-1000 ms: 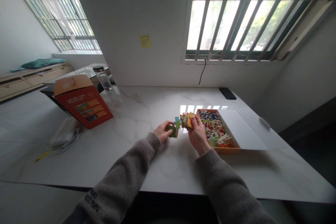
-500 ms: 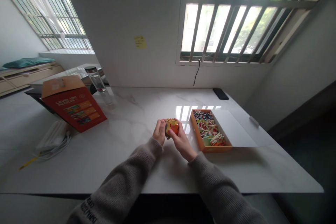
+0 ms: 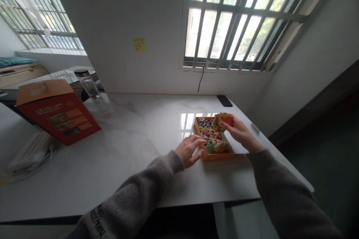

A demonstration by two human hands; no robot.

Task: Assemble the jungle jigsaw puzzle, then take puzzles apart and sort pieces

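Note:
My right hand point(image 3: 239, 132) grips a stack of puzzle pieces point(image 3: 223, 121), yellow and orange-red, above the far right part of an orange box point(image 3: 217, 157). Inside that box lie many more puzzle pieces point(image 3: 211, 136), heaped with several standing on edge. My left hand point(image 3: 191, 150) is at the box's near left side, fingers apart and reaching over the rim, with nothing in it. Whether its fingertips touch the box is hard to tell.
A red puzzle carton point(image 3: 67, 115) stands at the left, a glass bottle point(image 3: 89, 86) behind it. White cables and an adapter point(image 3: 33, 153) lie before the carton. A black phone point(image 3: 224, 101) is at the back right, and a yellow note point(image 3: 139, 44) hangs on the wall.
My hands have parted. My right hand has carried the puzzle pieces rightward over the box, while my left hand has let go of them and moved to the box's left rim. The view has shifted right.

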